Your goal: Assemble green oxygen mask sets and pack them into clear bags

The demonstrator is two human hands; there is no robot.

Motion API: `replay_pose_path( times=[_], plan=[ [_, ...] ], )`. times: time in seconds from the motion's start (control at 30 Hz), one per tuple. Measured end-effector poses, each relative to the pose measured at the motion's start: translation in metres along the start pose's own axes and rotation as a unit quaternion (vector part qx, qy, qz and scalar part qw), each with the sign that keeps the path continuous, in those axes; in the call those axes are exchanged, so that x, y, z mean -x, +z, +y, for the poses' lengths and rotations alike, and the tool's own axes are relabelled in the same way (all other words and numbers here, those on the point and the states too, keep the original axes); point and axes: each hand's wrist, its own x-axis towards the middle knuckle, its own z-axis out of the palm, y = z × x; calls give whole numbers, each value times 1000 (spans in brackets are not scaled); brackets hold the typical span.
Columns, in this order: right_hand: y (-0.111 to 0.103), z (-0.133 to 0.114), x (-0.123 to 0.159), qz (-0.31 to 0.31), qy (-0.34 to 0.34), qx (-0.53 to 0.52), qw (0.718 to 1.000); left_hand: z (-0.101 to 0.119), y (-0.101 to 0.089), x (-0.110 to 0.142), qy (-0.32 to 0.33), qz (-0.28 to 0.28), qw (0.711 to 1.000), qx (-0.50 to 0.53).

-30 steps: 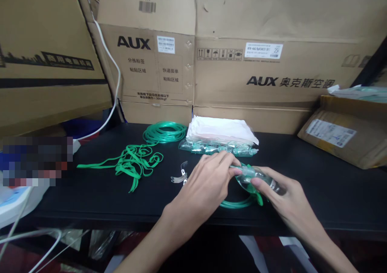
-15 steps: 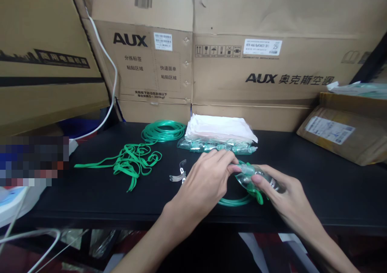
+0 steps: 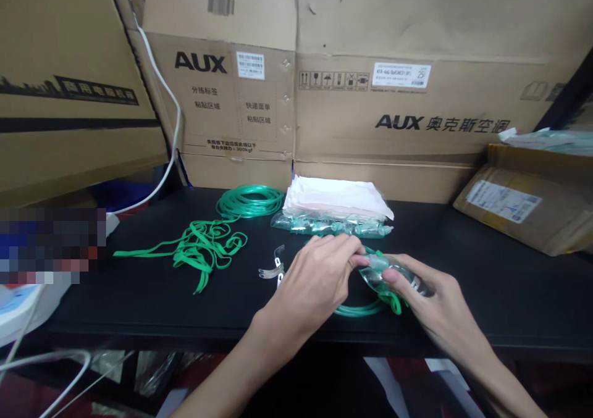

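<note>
The right hand point(image 3: 435, 288) holds a clear oxygen mask point(image 3: 372, 278), with its thumb on top and its fingers wrapped around the far side. The mask is a little above the black table point(image 3: 152, 310), near its front edge. The left hand point(image 3: 315, 273) has a tight pinch on the left end of the mask's pale green connector point(image 3: 378, 262). The left fingers hide that end, so I cannot tell if a tube is pushed in there yet.

A green strap point(image 3: 395, 304) hangs under the mask, so that part looks done, but I cannot see how it is tied on. A ring of green tube point(image 3: 357, 310) lies just below the hands.

Other bits look not used yet. There is a big coil of tubing point(image 3: 250, 202), a messy pile of green straps point(image 3: 206, 254), and a few small clear strips point(image 3: 269, 273) near the left hand. At the back, white packs point(image 3: 338, 196) sit on clear green packs point(image 3: 324, 225). The work on this mask looks partway done.
</note>
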Motion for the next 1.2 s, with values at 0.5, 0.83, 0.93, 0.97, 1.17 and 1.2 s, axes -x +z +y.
replay_pose_path(
  times=[0.5,0.83,0.93,0.97,1.17,1.2],
  plan=[
    [5,5,0,1,-13,-22,1000,4,-4,-2,-19,-19,1000,-7],
    [11,4,1,95,-86,-118,985,3,-12,-3,-72,-13,980,186],
    [16,9,0,128,-101,-215,963,0,-11,-4,-121,33,963,237],
    [17,10,-1,123,-105,-235,958,-1,-11,-5,-135,47,956,257],
    [16,11,0,98,-126,-181,970,-11,-12,-9,-195,138,906,350],
    [15,10,1,94,-133,-154,975,-13,-13,-10,-201,156,896,364]
  ],
)
